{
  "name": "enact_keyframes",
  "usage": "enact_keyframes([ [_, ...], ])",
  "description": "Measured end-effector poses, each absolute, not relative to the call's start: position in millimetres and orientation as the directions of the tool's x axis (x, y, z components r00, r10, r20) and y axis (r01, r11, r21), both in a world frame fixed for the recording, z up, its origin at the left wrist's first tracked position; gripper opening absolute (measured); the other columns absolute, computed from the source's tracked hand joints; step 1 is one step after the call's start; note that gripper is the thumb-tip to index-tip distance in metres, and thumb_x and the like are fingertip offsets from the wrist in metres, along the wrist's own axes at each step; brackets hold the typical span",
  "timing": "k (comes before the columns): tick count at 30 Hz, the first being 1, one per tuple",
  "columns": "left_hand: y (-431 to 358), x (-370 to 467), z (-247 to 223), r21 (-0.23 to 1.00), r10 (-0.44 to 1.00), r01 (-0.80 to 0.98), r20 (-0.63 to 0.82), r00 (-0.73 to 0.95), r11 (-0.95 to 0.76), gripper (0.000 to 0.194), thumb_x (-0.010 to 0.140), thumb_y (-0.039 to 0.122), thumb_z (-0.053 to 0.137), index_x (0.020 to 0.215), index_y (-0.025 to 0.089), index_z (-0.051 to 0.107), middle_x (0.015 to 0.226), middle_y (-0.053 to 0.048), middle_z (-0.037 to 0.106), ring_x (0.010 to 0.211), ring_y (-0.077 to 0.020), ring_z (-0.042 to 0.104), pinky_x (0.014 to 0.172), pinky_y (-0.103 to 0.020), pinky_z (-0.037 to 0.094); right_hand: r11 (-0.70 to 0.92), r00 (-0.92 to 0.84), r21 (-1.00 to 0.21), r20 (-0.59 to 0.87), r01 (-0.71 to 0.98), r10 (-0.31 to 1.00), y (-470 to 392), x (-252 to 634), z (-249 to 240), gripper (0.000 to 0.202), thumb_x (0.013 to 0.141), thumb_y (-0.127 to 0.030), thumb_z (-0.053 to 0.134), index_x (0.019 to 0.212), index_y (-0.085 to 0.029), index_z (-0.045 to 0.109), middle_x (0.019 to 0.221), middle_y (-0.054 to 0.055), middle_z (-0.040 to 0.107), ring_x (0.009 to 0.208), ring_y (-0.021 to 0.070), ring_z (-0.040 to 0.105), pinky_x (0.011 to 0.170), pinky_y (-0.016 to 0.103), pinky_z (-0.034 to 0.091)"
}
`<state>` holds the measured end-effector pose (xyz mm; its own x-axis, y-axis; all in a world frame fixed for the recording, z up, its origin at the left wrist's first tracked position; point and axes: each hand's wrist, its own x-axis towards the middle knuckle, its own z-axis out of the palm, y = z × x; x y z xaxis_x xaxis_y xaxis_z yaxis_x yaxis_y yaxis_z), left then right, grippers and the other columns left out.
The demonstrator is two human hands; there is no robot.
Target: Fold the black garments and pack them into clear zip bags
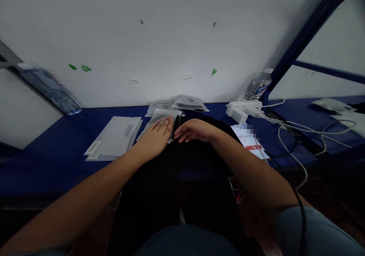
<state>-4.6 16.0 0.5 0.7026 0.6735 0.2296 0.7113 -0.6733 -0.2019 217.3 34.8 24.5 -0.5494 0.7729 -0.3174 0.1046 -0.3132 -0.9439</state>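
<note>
A frosted plastic bag (160,114) is laid near centre, its right edge bordered by black fabric (191,155) spread rightward.

Milky translucent bags (189,105), two bearing a grey round emblem (191,100), show pale against a blue desk (68,132) and black cloth (182,159). Green patches (86,68) dot the greyish-white wall (173,51); white power strip (246,105), red-barred white screen (250,142), grey-blue sleeve (319,229).

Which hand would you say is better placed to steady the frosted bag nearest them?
Probably the left hand: it lies across the frosted bag, while the right hand is loosely curled near its edge.
</note>
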Motion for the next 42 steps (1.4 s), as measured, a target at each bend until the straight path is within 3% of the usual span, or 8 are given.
enact_keyframes([
  [7, 15.5, -3.8, 3.4, -0.214, 0.671, 0.712, 0.239, 0.702, -0.669, 0.062, 0.098, 0.020, 0.030, 0.155, -0.004, 0.023, 0.163, -0.026, 0.024, 0.153, -0.0314, 0.023, 0.125, -0.048, 0.020, -0.270, -0.597, -0.960, -0.257, 0.070, 0.760, 33.0, 216.9, 22.3, 0.027, 0.074, -0.011, 0.054, 0.091, -0.012, 0.076, 0.099, 0.010, 0.077, 0.060, 0.0122, 0.069, 0.048, 0.020, 0.048],
  [13, 17.5, -5.1, 1.9, -0.182, 0.666, 0.712, 0.258, 0.700, -0.678, 0.062, 0.101, 0.025, 0.035, 0.156, 0.000, 0.022, 0.165, -0.025, 0.019, 0.155, -0.0314, 0.017, 0.126, -0.049, 0.019, -0.336, -0.633, -0.942, -0.261, 0.002, 0.728, 30.6, 210.0, 14.1, 0.046, 0.058, -0.003, 0.047, 0.094, -0.015, 0.074, 0.065, -0.004, 0.062, 0.040, 0.0058, 0.043, 0.039, 0.018, 0.032],
  [18, 18.2, -5.2, -1.8, -0.155, 0.644, 0.693, 0.273, 0.715, -0.704, 0.062, 0.102, 0.025, 0.034, 0.157, 0.001, 0.020, 0.165, -0.025, 0.016, 0.155, -0.0303, 0.013, 0.126, -0.048, 0.020, -0.388, -0.691, -0.921, -0.310, 0.046, 0.654, 32.7, 210.5, 11.7, 0.047, 0.059, -0.007, 0.048, 0.100, -0.016, 0.069, 0.060, -0.005, 0.059, 0.037, 0.0061, 0.033, 0.037, 0.018, 0.024],
  [25, 20.1, -7.5, -4.3, -0.122, 0.603, 0.654, 0.291, 0.743, -0.746, 0.064, 0.102, 0.024, 0.035, 0.159, 0.003, 0.013, 0.166, -0.026, 0.011, 0.155, -0.0308, 0.011, 0.125, -0.049, 0.023, -0.314, -0.719, -0.926, -0.364, 0.210, 0.592, 25.9, 211.6, 17.8, 0.058, 0.066, -0.011, 0.054, 0.122, -0.021, 0.063, 0.056, -0.008, 0.056, 0.037, 0.0071, 0.038, 0.037, 0.017, 0.025],
  [28, 18.8, -6.1, -4.2, -0.116, 0.594, 0.647, 0.302, 0.746, -0.754, 0.065, 0.102, 0.022, 0.037, 0.159, 0.004, 0.012, 0.166, -0.025, 0.013, 0.155, -0.0306, 0.013, 0.124, -0.049, 0.025, -0.312, -0.688, -0.928, -0.362, 0.203, 0.629, 27.6, 211.5, 18.2, 0.051, 0.068, -0.011, 0.052, 0.116, -0.019, 0.066, 0.050, -0.009, 0.049, 0.036, 0.0076, 0.034, 0.036, 0.018, 0.024],
  [32, 13.9, -3.3, -3.1, -0.117, 0.564, 0.620, 0.310, 0.765, -0.776, 0.068, 0.101, 0.021, 0.039, 0.161, 0.007, 0.011, 0.166, -0.023, 0.015, 0.155, -0.0298, 0.016, 0.125, -0.049, 0.025, -0.254, -0.473, -0.957, -0.292, 0.143, 0.831, 38.4, 215.9, 19.0, 0.023, 0.077, -0.014, 0.054, 0.093, -0.015, 0.069, 0.051, -0.006, 0.049, 0.035, 0.0079, 0.037, 0.034, 0.021, 0.029],
  [36, 7.6, -1.0, 1.3, -0.161, 0.549, 0.610, 0.304, 0.779, -0.776, 0.067, 0.100, 0.023, 0.041, 0.161, 0.008, 0.016, 0.166, -0.021, 0.019, 0.155, -0.0300, 0.019, 0.126, -0.050, 0.021, -0.275, -0.191, -0.955, -0.292, 0.112, 0.937, 48.3, 221.2, 19.0, 0.013, 0.088, -0.024, 0.061, 0.099, -0.017, 0.064, 0.064, -0.001, 0.060, 0.038, 0.0089, 0.046, 0.036, 0.022, 0.036],
  [42, -1.2, 10.5, 16.1, -0.191, 0.508, 0.555, 0.245, 0.826, -0.810, 0.059, 0.102, 0.027, 0.038, 0.155, 0.003, 0.030, 0.164, -0.022, 0.023, 0.154, -0.0294, 0.021, 0.126, -0.046, 0.020, -0.316, -0.362, -0.947, -0.313, 0.052, 0.878, 47.6, 217.4, 16.4, 0.022, 0.097, -0.040, 0.056, 0.099, -0.019, 0.061, 0.080, 0.006, 0.069, 0.050, 0.0130, 0.062, 0.045, 0.023, 0.049],
])
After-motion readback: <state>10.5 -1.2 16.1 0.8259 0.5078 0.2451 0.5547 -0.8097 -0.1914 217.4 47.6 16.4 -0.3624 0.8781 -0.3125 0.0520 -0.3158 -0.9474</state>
